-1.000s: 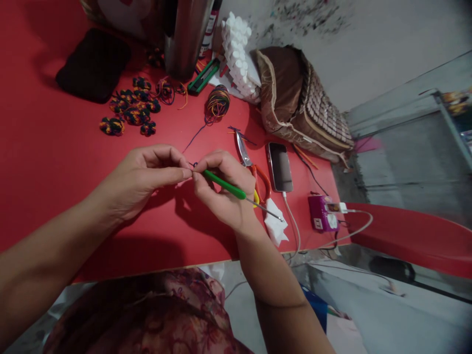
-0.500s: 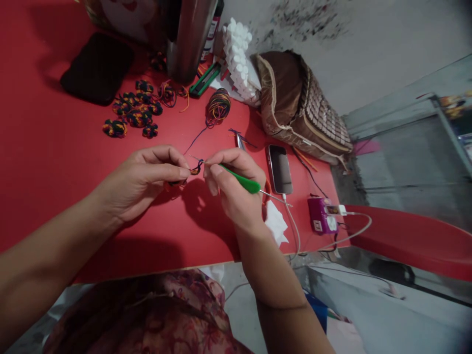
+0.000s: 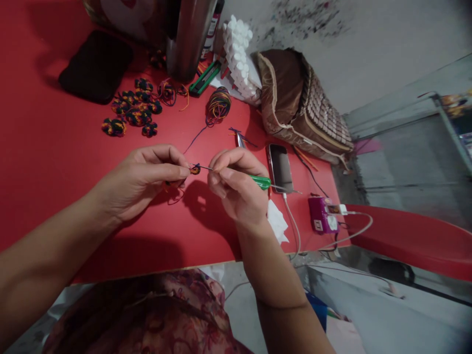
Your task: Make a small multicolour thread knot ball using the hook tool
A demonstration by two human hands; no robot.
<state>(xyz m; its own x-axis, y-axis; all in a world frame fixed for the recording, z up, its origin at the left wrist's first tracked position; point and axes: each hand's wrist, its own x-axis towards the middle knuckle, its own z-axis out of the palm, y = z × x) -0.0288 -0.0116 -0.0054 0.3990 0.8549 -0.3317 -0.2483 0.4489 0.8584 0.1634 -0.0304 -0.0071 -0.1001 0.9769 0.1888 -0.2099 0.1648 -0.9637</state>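
Observation:
Between its thumb and fingers, my left hand (image 3: 153, 179) pinches a small piece of dark multicoloured crochet (image 3: 195, 169); most of it is hidden by the fingers. My right hand (image 3: 239, 184) is closed on a crochet hook (image 3: 261, 182) with a green handle, its thin metal tip reaching left to the crochet piece. A strand of yarn runs from near the left fingertips to a multicoloured yarn ball (image 3: 219, 104) beyond the hands. Several finished-looking crocheted pieces (image 3: 138, 115) lie in a cluster at the back left.
On the red table (image 3: 147, 250) are a black flat object (image 3: 96, 66), a metal cylinder (image 3: 190, 42), a green cutter (image 3: 205, 78), a charging phone (image 3: 280, 168), a crumpled white paper (image 3: 276, 222) and a purple power box (image 3: 322, 215). A brown bag (image 3: 302, 101) rests against the wall.
My right hand has moved slightly right with the hook, drawing it back, so more of its metal shaft shows. The yarn loop now sits closer to my left fingertips.

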